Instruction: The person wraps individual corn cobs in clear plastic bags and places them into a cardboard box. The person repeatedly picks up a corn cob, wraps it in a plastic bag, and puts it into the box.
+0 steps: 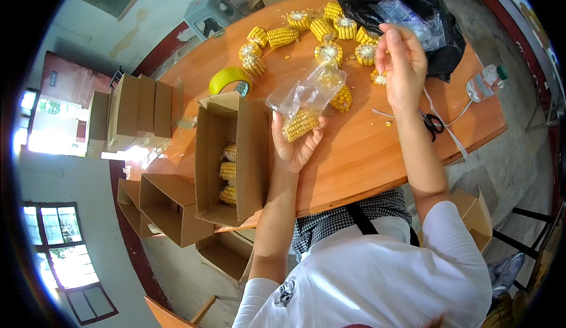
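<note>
My left hand (pixel 292 151) holds a piece of yellow corn cob (pixel 300 124) inside a clear plastic bag (pixel 316 84). The bag's loose upper part spreads away from the palm over the table. Just left of that hand stands an open cardboard box (pixel 252 160) with several corn pieces (pixel 228 171) in it. My right hand (pixel 403 64) is raised near the black plastic bag, fingers bent and apart, with nothing visible in them. More cut corn pieces (pixel 322 30) lie across the far part of the table, some with their pale cut ends showing.
On the wooden table (pixel 353 160) are yellow tape (pixel 225 80), black-handled scissors (pixel 433 124), white strapping (pixel 453 140) and a plastic bottle (pixel 484 82). A black plastic bag (pixel 446 40) holds clear bags. Cardboard boxes (pixel 126 111) stand at left; a grey stool (pixel 210 11) is beyond.
</note>
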The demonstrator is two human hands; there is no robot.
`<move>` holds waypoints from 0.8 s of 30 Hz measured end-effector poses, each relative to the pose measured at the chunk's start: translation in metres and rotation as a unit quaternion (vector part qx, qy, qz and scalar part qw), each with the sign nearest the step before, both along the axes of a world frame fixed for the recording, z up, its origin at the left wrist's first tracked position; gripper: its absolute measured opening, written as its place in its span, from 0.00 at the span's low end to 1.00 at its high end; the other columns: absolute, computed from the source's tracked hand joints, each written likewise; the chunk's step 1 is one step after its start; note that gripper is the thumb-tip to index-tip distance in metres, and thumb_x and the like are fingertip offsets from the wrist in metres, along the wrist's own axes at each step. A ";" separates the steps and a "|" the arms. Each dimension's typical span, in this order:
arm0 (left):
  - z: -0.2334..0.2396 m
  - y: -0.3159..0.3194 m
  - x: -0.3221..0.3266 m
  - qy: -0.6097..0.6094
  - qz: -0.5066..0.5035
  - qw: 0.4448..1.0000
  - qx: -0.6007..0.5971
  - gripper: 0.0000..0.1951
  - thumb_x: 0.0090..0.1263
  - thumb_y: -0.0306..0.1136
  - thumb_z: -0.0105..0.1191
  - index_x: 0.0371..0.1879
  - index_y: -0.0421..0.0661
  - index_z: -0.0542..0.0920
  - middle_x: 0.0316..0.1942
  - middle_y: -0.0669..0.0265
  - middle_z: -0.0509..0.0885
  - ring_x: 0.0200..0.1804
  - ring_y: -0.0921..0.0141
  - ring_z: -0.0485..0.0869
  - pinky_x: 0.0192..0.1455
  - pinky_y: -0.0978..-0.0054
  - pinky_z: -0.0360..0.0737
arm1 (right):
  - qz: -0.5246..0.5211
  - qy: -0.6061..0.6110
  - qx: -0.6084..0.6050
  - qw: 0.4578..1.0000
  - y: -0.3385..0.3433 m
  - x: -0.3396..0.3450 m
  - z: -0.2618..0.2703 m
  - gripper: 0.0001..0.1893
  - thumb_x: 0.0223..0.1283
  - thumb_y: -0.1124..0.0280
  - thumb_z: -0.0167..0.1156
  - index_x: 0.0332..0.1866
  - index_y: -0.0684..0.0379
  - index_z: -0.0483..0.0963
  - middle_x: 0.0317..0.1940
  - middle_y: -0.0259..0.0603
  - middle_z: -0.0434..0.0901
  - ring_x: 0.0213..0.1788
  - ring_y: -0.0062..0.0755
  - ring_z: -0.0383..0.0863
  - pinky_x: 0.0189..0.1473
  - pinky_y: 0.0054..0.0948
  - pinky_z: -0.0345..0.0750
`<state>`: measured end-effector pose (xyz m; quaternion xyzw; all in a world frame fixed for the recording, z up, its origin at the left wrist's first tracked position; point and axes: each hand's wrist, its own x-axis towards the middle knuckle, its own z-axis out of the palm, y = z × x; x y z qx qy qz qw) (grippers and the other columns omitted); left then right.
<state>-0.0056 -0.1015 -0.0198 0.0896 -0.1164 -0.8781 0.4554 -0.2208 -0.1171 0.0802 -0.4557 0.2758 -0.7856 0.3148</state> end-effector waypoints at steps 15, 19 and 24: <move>0.009 0.011 -0.006 -0.149 0.055 0.985 -0.066 0.32 0.69 0.58 0.42 0.60 0.43 0.64 0.54 0.56 0.73 0.53 0.62 0.75 0.50 0.67 0.79 | -0.057 0.397 -0.056 0.914 0.020 0.037 0.002 0.08 0.49 0.71 0.66 0.30 0.60 0.74 0.30 0.36 0.77 0.34 0.28 0.75 0.39 0.25 0.71; 0.005 0.005 -0.002 -0.105 0.046 0.992 -0.047 0.32 0.68 0.58 0.43 0.60 0.42 0.64 0.54 0.56 0.74 0.51 0.61 0.77 0.46 0.68 0.81 | -0.065 0.161 -0.048 0.984 0.020 0.026 0.003 0.07 0.53 0.72 0.65 0.33 0.63 0.75 0.29 0.32 0.79 0.33 0.17 0.76 0.35 0.17 0.71; 0.005 0.005 0.001 -0.078 0.047 0.995 -0.042 0.34 0.67 0.59 0.43 0.59 0.41 0.65 0.52 0.55 0.75 0.51 0.60 0.77 0.46 0.68 0.81 | -0.145 0.397 -0.098 0.901 0.009 0.003 0.012 0.13 0.45 0.64 0.70 0.32 0.58 0.76 0.41 0.37 0.77 0.47 0.30 0.75 0.50 0.29 0.69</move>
